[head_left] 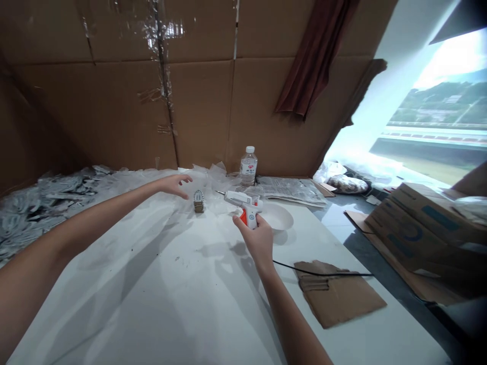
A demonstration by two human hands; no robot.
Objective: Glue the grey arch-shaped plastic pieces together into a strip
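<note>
My right hand (259, 239) grips a white hot glue gun (243, 200) with an orange trigger, its metal nozzle pointing left. A black cord trails from it to the right. Fingers apart and curved, my left hand (175, 185) hovers with nothing in it, just left of a small object (198, 201). That object stands upright on the white table (152, 294); it has a grey-white rounded top with a dark-patterned face and a brownish layered base. A gap separates the nozzle from it. Behind the glue gun sits a white bowl (280, 218), partly covered by the gun and hand.
A clear bottle (248, 167) stands at the back amid crumpled translucent plastic (213, 177) and newspaper (291, 188). Many grey-white folded pieces (49, 203) are heaped at left. A cardboard piece (338, 299) lies front right under the cord. Cardboard boxes (414, 228) sit beyond the table's right edge.
</note>
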